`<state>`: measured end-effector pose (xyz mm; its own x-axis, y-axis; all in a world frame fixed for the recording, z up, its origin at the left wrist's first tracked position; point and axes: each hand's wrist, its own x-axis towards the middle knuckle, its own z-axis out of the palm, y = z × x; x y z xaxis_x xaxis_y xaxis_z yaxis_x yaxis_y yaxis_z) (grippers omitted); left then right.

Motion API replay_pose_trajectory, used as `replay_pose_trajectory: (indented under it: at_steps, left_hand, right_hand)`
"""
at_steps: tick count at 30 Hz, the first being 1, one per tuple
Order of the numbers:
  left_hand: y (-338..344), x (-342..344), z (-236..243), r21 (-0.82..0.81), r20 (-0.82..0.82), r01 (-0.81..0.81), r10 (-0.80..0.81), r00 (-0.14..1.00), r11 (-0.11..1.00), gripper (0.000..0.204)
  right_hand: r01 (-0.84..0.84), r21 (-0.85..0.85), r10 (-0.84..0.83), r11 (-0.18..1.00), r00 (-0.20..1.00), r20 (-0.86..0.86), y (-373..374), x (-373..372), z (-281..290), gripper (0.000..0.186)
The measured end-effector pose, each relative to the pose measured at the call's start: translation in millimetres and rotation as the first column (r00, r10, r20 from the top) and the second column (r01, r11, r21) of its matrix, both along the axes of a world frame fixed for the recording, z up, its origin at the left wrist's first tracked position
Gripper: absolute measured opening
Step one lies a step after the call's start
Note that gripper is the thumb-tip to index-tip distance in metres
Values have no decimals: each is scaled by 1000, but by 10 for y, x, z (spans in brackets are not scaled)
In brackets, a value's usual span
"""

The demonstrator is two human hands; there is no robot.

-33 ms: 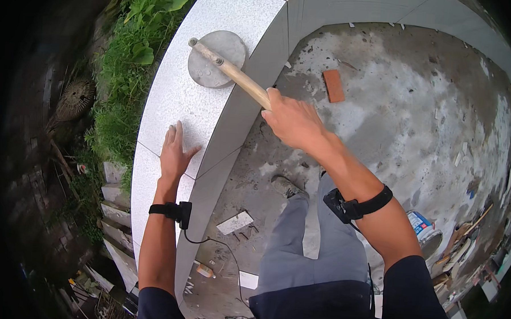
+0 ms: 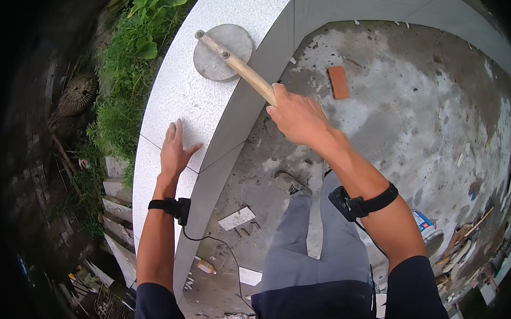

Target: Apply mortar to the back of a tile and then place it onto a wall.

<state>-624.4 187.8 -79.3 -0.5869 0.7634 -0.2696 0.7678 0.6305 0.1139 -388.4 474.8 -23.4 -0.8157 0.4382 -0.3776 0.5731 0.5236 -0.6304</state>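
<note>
My right hand (image 2: 304,119) is closed around the wooden handle (image 2: 250,75) of a mallet. Its wide, round grey head (image 2: 238,42) is over the pale speckled stone slab (image 2: 173,93) that caps a low curved wall; whether it touches the stone I cannot tell. Two bolts show along the handle where it crosses the head. Nearer to me, my left hand (image 2: 176,151) lies on the slab with fingers stretched and thumb apart, by a thin joint line between two slabs. It holds nothing.
A red brick (image 2: 338,83) lies on the stained concrete floor (image 2: 405,126). Near my foot is a white stone offcut (image 2: 237,218). Green plants (image 2: 121,111) border the wall's left side. A bucket (image 2: 432,235) and scrap wood (image 2: 462,245) stand at lower right.
The whole view has shifted slightly. My left hand sits a little closer to the joint line. The mallet head stays at about the same spot over the slab.
</note>
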Motion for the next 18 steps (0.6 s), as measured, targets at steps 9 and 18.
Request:
replay_pose_trajectory:
  at_steps: [9, 18]
  left_hand:
    - [-583, -80, -107, -136, -52, -47, 40, 998, 990, 114]
    - [-754, -145, -284, -134, 18, -65, 68, 998, 989, 125]
  right_hand:
    - [-2, 14, 2, 1000, 1000, -23, 101, -397, -182, 39]
    - [94, -49, -94, 994, 996, -3, 22, -707, -224, 40]
